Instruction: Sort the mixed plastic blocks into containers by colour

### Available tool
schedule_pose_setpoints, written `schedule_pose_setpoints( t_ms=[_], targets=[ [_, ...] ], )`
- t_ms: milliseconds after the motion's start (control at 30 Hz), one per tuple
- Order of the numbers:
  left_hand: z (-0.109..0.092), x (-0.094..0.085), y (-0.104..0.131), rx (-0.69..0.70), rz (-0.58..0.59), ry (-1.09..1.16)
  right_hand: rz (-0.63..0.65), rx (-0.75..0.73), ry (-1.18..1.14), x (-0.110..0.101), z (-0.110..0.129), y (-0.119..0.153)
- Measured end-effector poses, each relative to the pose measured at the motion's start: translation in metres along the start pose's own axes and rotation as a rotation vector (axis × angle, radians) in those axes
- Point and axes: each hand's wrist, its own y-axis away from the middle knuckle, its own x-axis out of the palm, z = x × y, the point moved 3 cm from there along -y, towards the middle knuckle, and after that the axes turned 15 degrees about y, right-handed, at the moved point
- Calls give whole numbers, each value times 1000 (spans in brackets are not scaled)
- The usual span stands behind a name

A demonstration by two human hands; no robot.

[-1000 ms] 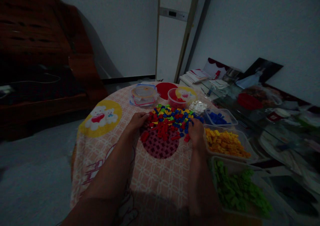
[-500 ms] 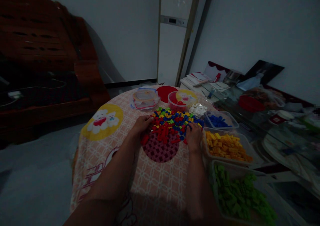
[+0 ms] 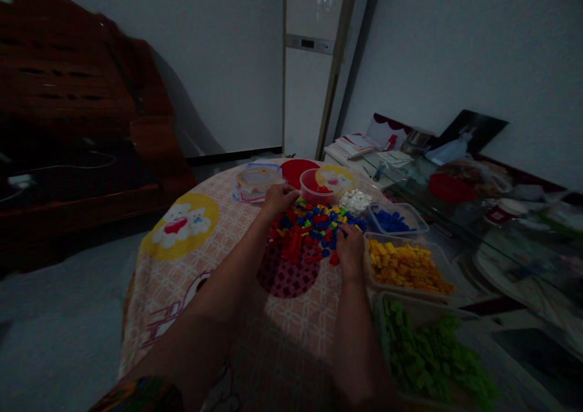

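Observation:
A pile of mixed toy building bricks (image 3: 314, 220) in red, blue, yellow and green lies on the patterned tablecloth (image 3: 277, 327). My left hand (image 3: 280, 199) is above the pile's far left side, fingers closed together and pointing at a round clear tub (image 3: 314, 187) with red bricks in it. Whatever those fingers hold is too small and dark to make out. At the pile's right edge, my right hand (image 3: 350, 245) is down among blue bricks, with thumb and fingers curled inward. Its fingertips partly hide what lies between them.
Along the right stand tubs of blue bricks (image 3: 392, 221), yellow bricks (image 3: 405, 265) and green bricks (image 3: 432, 351). White bricks (image 3: 356, 200) sit behind them. Clear lids (image 3: 259, 181) are stacked at the far left. A cluttered glass table (image 3: 455, 217) adjoins on the right.
My left hand has moved from the pile's left edge, forward and right toward the round tub. My right hand stays at the pile's right edge. The view has shifted slightly.

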Motion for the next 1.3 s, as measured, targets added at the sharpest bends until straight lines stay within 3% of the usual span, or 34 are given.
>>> schedule_pose_setpoints(
  t_ms=[167, 333, 533, 800, 933, 1133, 1300],
  targets=[
    [-28, 35, -34, 144, 9, -69, -4, 2, -13, 1, 0, 0],
    [-44, 41, -43, 349, 30, -286, -4, 10, -30, 0, -1, 1],
    [-33, 8, -25, 296, -25, -348, -5, 45, -50, 2, -3, 0],
    [14, -53, 10, 118, -24, -416, -2, 41, -38, -1, -1, 0],
    [28, -73, 16, 97, -14, -557, -4, 26, -17, -1, 0, 1],
    [40, -73, 18, 17, 108, -523, 15, 12, 8, -3, 0, 0],
    [48, -60, 18, 38, 69, -552, 5, 3, 23, -4, 2, 1]
  ],
)
